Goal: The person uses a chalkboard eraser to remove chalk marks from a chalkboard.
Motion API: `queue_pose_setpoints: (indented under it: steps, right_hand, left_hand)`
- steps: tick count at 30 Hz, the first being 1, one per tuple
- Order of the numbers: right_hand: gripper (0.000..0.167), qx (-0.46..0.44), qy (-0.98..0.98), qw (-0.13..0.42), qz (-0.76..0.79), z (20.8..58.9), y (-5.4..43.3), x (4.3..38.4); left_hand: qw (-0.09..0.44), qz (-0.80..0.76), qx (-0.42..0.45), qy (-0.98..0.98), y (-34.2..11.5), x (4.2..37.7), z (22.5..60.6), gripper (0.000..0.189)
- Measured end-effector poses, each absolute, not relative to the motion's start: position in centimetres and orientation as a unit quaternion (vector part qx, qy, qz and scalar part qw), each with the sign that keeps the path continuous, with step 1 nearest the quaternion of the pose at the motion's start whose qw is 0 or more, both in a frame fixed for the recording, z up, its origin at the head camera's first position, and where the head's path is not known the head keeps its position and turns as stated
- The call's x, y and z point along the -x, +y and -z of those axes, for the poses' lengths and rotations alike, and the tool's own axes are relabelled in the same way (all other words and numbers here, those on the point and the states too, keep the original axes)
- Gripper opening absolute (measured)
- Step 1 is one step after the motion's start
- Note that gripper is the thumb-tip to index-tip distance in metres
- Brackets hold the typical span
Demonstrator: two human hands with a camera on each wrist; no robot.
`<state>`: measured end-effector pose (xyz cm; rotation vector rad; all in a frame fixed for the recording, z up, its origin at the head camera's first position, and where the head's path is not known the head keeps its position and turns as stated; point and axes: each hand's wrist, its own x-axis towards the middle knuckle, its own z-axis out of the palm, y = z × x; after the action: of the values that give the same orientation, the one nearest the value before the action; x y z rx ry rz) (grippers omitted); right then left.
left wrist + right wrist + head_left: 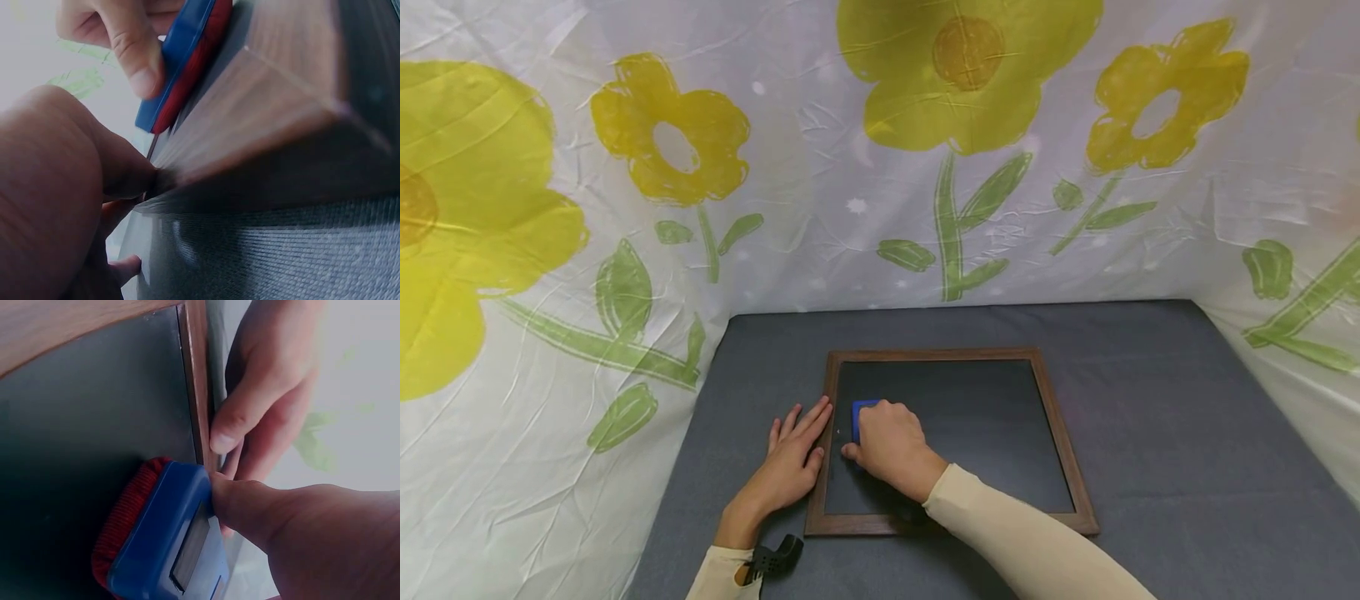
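Right fingers (886, 423) gripping eraser (860, 414), red face (128, 515) down, long axis pointing away, left fingers (808, 425) straight on frame (936, 355)

Cream sleeves (1030, 533) — black curved device (780, 557), left wrist

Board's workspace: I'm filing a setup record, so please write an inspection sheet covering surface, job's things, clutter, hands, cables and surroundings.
Surface: grey cloth, under the board.
Job's things: board in a brown frame, lying on the cloth; blue eraser with red pad, pad towards the board's left part.
Clutter: nothing seen.
Left hand: fingers extended, touching the frame's left side; black device at its wrist.
Right hand: grips the eraser.
Cables: nothing seen.
Surroundings: flowered sheet behind and on both sides.
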<state>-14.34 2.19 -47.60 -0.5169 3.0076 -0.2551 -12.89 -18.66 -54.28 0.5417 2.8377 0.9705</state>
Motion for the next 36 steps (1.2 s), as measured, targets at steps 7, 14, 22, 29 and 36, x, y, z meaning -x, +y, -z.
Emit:
queue_pose_setpoints:
  steps: [7, 14, 22, 29, 36]
  right_hand:
    - [0.054, 0.189, 0.978, 0.036, 0.081, 47.8, 0.9, 14.4]
    - [0.066, 0.187, 0.979, 0.032, 0.074, 47.8, 0.0, 14.3]
    - [0.067, 0.184, 0.98, 0.017, 0.069, 47.9, 0.0, 14.2]
    - [0.061, 0.182, 0.98, 0.016, 0.081, 48.0, 0.2, 14.1]
    - [0.051, 0.156, 0.979, 0.06, 0.12, 47.8, 0.6, 14.2]
  left_hand:
    - [0.053, -0.321, -0.179, 0.928, -18.6, 13.0, 54.2, 0.071]
    - [0.045, -0.323, -0.178, 0.928, -18.5, 12.9, 54.2, 0.07]
    - [0.045, -0.324, -0.181, 0.928, -18.5, 12.9, 54.2, 0.071]
    - [0.044, -0.32, -0.179, 0.929, -18.5, 12.9, 54.3, 0.069]
    - [0.023, -0.332, -0.193, 0.923, -18.8, 12.8, 54.4, 0.07]
